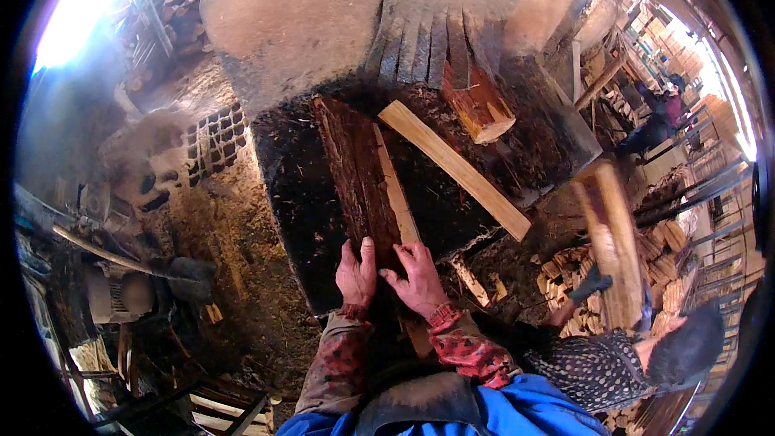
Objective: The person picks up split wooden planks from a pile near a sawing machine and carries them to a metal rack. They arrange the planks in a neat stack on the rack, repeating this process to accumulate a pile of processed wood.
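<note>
A long bark-covered wood slab (pixel 353 165) lies lengthwise on the dark machine table (pixel 295 210), its pale sawn edge facing right. At its near end my left hand (pixel 356 276) grips the left side, thumb pointing forward along the bark. My right hand (pixel 417 278) closes over the right side, thumb turned inward toward the bark. Parts of the fingers on both hands are hidden. To the right of the slab lies a pale sawn board (pixel 454 169), set diagonally and overhanging the table's right edge. Farther off, a reddish log piece (pixel 478 109) sits partly under hanging dark flaps (pixel 428 44).
A large tan machine hood (pixel 299 16) stands behind the flaps. On the right, a co-worker (pixel 605 363) in gloves holds a large piece of wood (pixel 611 246) beside piled split wood (pixel 666 250). Another person (pixel 658 117) is farther back. Sawdust (pixel 234 234) covers the left floor.
</note>
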The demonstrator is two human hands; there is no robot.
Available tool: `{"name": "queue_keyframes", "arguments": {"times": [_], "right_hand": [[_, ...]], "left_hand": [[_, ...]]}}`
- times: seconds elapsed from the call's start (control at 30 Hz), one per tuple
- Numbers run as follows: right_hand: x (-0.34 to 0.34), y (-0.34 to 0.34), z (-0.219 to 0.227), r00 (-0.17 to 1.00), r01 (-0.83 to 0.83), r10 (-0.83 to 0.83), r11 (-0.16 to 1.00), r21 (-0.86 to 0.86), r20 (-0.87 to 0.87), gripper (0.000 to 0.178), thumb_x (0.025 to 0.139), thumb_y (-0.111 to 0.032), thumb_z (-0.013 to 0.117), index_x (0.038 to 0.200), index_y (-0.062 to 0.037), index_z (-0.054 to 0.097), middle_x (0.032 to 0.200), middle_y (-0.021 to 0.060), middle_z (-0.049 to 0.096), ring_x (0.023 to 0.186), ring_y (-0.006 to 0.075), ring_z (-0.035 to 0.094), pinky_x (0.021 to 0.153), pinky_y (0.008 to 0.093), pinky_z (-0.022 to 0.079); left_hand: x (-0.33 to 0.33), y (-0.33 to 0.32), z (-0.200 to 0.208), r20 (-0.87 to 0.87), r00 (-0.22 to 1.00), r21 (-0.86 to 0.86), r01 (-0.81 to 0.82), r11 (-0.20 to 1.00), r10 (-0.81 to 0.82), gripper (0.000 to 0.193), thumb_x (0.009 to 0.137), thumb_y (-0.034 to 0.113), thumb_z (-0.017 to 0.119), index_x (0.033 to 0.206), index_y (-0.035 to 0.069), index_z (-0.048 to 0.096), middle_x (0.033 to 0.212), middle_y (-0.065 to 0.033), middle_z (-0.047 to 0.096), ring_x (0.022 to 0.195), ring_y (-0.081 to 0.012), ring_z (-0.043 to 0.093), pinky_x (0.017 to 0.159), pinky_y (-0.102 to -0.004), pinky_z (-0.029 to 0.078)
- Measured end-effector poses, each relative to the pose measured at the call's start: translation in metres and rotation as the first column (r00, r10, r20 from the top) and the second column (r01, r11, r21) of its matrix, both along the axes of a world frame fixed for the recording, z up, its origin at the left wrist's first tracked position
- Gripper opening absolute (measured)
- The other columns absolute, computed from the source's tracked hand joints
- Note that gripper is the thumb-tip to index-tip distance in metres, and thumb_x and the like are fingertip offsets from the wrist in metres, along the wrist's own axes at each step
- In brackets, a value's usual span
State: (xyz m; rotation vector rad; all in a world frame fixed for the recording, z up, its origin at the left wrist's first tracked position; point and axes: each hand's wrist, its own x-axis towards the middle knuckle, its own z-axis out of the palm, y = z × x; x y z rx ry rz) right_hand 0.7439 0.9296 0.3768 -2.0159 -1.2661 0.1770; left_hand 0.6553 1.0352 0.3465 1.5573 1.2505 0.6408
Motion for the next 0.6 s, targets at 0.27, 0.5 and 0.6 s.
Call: {"name": "queue_keyframes", "arguments": {"times": [0.27, 0.5, 0.6], "right_hand": [[0.101, -0.026, -0.010, 0.949, 0.233, -0.225, 0.972, -0.010, 0.220, 0.048, 0.076, -0.024, 0.074, 0.113, 0.0010, 0.060, 0.114, 0.0211, 0.055, 0.108, 0.0383, 0.052, 0.093, 0.0425, 0.045], [0.198, -0.077, -0.030, 0.885, 0.459, -0.322, 0.726, -0.513, 0.336, 0.082, 0.073, -0.044, 0.073, 0.141, -0.0118, 0.040, 0.134, 0.0212, 0.039, 0.127, 0.0407, 0.035, 0.100, 0.0570, 0.035], [0.182, -0.078, -0.031, 0.910, 0.406, -0.280, 0.751, -0.521, 0.306, 0.073, 0.073, -0.039, 0.071, 0.136, -0.0116, 0.046, 0.122, 0.0223, 0.047, 0.113, 0.0410, 0.049, 0.091, 0.0519, 0.044]], "left_hand": [[-0.003, 0.002, -0.041, 0.043, 0.999, -0.011, 0.017, 1.000, -0.016, 0.083, 0.070, 0.058, 0.073, 0.125, 0.000, 0.052, 0.110, -0.0198, 0.066, 0.103, -0.0351, 0.063, 0.087, -0.0400, 0.049], [0.004, -0.002, -0.021, 0.117, 0.992, -0.074, -0.031, 0.997, 0.039, 0.074, 0.072, 0.051, 0.074, 0.120, -0.002, 0.055, 0.104, -0.0203, 0.068, 0.099, -0.0339, 0.065, 0.084, -0.0384, 0.049], [0.005, -0.005, 0.000, -0.060, 0.997, 0.059, -0.040, 0.997, 0.044, 0.073, 0.073, 0.049, 0.075, 0.120, -0.003, 0.055, 0.104, -0.0202, 0.068, 0.099, -0.0330, 0.065, 0.084, -0.0377, 0.049]]}}
